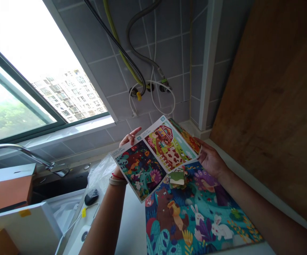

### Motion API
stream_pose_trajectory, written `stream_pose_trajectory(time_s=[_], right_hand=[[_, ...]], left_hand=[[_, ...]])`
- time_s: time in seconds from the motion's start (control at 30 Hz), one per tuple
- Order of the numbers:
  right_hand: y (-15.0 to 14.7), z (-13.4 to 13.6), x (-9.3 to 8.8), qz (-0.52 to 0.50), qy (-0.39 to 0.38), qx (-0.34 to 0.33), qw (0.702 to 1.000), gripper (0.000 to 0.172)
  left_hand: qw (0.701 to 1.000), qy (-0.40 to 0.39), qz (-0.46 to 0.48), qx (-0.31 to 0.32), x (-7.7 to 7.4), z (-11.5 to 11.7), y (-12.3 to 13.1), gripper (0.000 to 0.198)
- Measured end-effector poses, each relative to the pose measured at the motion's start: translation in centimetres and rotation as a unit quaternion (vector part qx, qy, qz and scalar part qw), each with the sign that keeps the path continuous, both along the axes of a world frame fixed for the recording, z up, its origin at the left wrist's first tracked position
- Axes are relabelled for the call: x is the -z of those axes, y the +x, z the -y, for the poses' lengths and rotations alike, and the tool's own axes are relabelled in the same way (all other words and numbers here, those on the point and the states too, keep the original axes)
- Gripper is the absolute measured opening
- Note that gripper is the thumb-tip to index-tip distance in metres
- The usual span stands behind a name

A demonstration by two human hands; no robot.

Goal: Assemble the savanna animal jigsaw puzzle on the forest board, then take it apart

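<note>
Both my hands hold up a glossy printed puzzle card [156, 159] showing a farm scene and a peacock scene. My left hand [128, 139] grips its left edge, with a finger extending past the top edge. My right hand [209, 159] grips its right edge. Below the card, a colourful jigsaw puzzle [198, 216] with rabbits, a bear and a peacock lies flat on the white countertop [130, 226]. A small pile of loose puzzle pieces [177, 179] sits on it, partly hidden by the card. A red string and a pale band circle my left wrist.
A chrome faucet [28, 152] and a clear plastic bag [100, 173] stand left of my left arm. Near them are a black computer mouse [91, 197] and white and orange boxes [7, 193]. Hoses [143, 53] run along the tiled wall, beside a window and a wooden board [270, 106].
</note>
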State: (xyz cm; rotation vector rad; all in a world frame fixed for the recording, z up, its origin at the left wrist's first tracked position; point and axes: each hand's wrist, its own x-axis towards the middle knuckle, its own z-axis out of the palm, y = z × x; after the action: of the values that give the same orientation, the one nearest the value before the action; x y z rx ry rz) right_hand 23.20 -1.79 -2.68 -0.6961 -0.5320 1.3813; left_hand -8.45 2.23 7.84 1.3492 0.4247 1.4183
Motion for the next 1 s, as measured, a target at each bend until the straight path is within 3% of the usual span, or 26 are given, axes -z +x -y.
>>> stream_pose_trajectory(time_s=[0.33, 0.6, 0.83, 1.0], right_hand=[[0.7, 0.3, -1.0, -0.075, -0.009, -0.004, 0.997, 0.034], [-0.2, 0.9, -1.8, -0.034, -0.010, -0.056, 0.998, 0.022], [-1.6, 2.2, -2.6, 0.046, 0.065, -0.124, 0.989, 0.051], [-1.9, 1.8, -2.2, 0.083, 0.019, -0.088, 0.992, 0.038]], left_hand=[[0.999, -0.019, 0.015, -0.023, 0.1, -0.3, -1.0, 0.036], [0.994, 0.015, -0.001, -0.107, 1.2, 0.0, 0.6, 0.033], [0.993, -0.026, -0.018, -0.117, 2.1, 0.6, 3.1, 0.034], [0.990, -0.013, -0.059, -0.124, 3.5, 0.2, 4.1, 0.037]])
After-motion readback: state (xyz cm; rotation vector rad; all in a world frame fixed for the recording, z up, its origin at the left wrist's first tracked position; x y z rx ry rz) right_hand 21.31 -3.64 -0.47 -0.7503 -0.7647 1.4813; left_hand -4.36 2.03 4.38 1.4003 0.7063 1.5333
